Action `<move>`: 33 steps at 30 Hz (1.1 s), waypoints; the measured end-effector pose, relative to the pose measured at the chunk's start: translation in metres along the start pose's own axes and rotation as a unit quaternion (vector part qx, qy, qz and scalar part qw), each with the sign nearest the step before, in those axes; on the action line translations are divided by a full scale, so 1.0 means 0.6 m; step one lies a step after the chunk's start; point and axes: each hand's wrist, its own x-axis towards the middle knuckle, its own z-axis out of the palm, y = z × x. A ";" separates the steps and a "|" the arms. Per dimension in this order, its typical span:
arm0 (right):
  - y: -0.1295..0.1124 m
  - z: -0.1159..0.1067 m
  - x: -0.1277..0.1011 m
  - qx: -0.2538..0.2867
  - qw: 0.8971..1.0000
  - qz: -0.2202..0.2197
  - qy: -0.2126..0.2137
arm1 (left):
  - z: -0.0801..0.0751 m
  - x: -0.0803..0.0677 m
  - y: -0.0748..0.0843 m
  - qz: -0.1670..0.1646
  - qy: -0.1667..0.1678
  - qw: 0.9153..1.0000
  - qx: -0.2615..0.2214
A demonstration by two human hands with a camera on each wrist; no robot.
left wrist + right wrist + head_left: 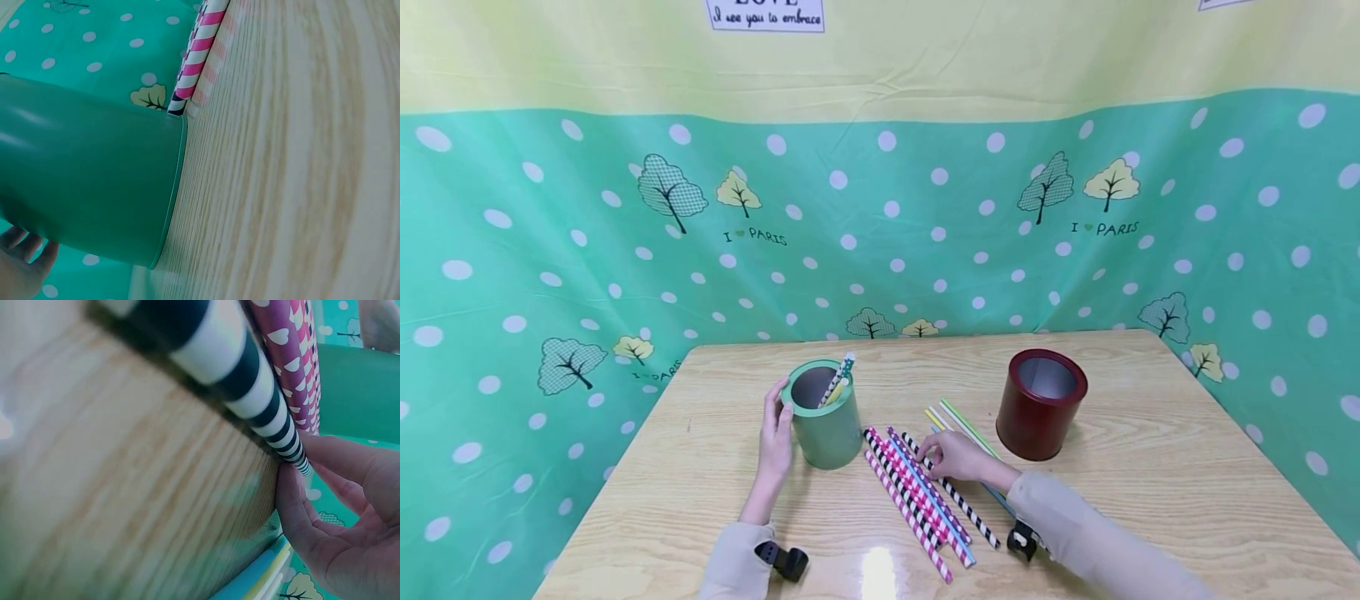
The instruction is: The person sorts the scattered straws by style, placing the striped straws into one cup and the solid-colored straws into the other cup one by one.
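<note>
My left hand point(775, 442) holds the left side of a green can point(827, 442), fingers and thumb near its rim. Patterned straws point(846, 368) lean inside that can, one of them yellow. To the right, my right hand point(958, 457) pinches a black-and-white striped paper straw point(966, 507) between thumb and fingers, near its far end; in the right wrist view the straw point(250, 394) runs along close over the table. Beside it lies a row of straws: pink-and-white striped point(902, 504), purple with white hearts point(294, 369), and a light blue one point(951, 533).
A dark red can point(1037, 417) stands upright at the right. Green, yellow and white plain straws point(958, 417) lie behind my right hand, with a blue one point(997, 497) running under the forearm. A green dotted curtain point(925, 217) hangs behind the wooden table point(1135, 417).
</note>
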 end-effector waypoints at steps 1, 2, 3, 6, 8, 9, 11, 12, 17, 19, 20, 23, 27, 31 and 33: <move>0.000 0.000 0.000 -0.001 1.000 0.001 0.002 | 0.000 0.000 0.000 0.000 -0.001 1.000 0.000; -0.001 0.001 -0.001 -0.001 1.000 0.002 0.003 | 0.000 -0.001 0.001 0.001 -0.001 1.000 0.000; -0.001 0.001 -0.001 0.001 1.000 0.004 0.004 | 0.000 -0.001 0.001 0.001 -0.001 1.000 0.000; -0.001 0.001 -0.003 0.012 1.000 0.009 0.008 | 0.000 -0.001 0.002 0.002 -0.002 1.000 -0.002; 0.000 0.001 -0.003 0.018 1.000 0.011 0.011 | 0.001 -0.001 0.001 0.002 -0.001 1.000 -0.003; 0.001 0.001 -0.003 0.020 1.000 0.011 0.012 | 0.001 -0.001 0.001 0.001 0.000 1.000 -0.002; 0.002 0.001 -0.003 0.024 1.000 0.012 0.013 | 0.001 -0.001 0.001 0.000 0.001 1.000 -0.003; 0.003 0.001 -0.002 0.029 0.999 0.014 0.013 | 0.001 -0.001 0.000 -0.002 0.001 1.000 -0.004; 0.002 -0.006 -0.003 0.075 0.997 0.027 0.009 | 0.001 0.000 0.000 -0.004 0.002 1.000 -0.006; 0.000 -0.011 -0.003 0.089 0.996 0.029 0.009 | 0.001 0.000 0.000 -0.003 0.003 1.000 -0.006; 0.000 -0.013 -0.003 0.095 0.995 0.030 0.011 | 0.001 0.000 0.001 -0.003 0.003 1.000 -0.005; -0.004 -0.020 -0.005 0.111 0.993 0.033 0.016 | 0.000 0.000 0.001 -0.002 0.003 1.000 -0.003; -0.010 -0.027 -0.008 0.132 0.990 0.038 0.023 | 0.001 0.000 0.002 0.004 0.000 1.000 -0.007; -0.013 -0.030 -0.010 0.150 0.987 0.041 0.029 | 0.001 -0.001 0.003 0.006 0.000 1.000 -0.005; -0.014 -0.030 -0.010 0.156 0.986 0.042 0.032 | 0.001 -0.001 0.004 0.008 0.000 1.000 0.000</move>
